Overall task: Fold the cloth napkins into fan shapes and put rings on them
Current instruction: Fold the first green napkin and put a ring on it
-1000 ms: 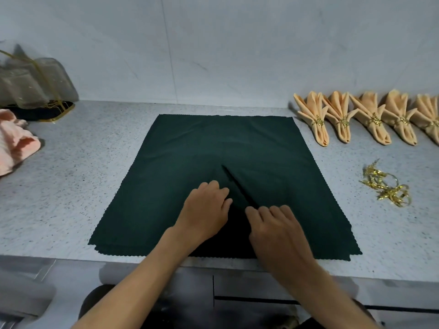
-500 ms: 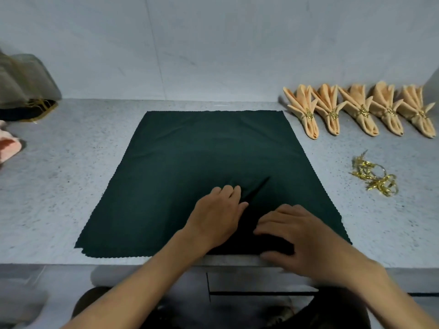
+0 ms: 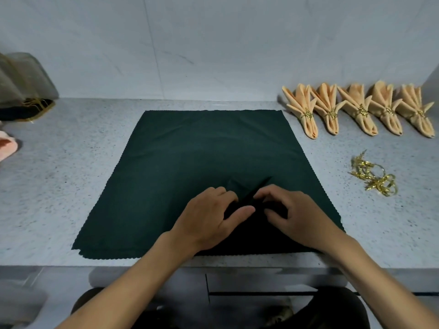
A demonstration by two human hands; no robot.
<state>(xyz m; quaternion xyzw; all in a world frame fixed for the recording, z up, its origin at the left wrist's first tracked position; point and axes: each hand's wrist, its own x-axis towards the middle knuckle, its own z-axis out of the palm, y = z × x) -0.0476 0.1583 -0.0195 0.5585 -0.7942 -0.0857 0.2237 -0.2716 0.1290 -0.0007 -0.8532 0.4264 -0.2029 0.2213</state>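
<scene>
Since half a second ago: right hand (image 3: 301,212) lifted off the near edge and brought in beside the left; both hands now meet at a raised crease.

Grip: left hand (image 3: 209,217), thumb and curled fingers pinching a small ridge of dark green napkin (image 3: 202,150). Right hand, fingers curled, thumb and forefinger pinching the same ridge from the other side. Ridge stands up between the two hands, a thin fold line running up and to the right.

Dark green napkin: spread flat on speckled grey counter (image 3: 59,186), scalloped edges, near edge close to the counter's front lip.

Peach fan napkins (image 3: 356,110): five, folded, each with a gold ring, in a row at far right against the wall.

Loose gold rings (image 3: 375,176): small heap, right of the green napkin, apart from it.

Pink cloth (image 3: 7,146): left edge, partly out of view.

Sheer pouch (image 3: 23,79): far left corner.
</scene>
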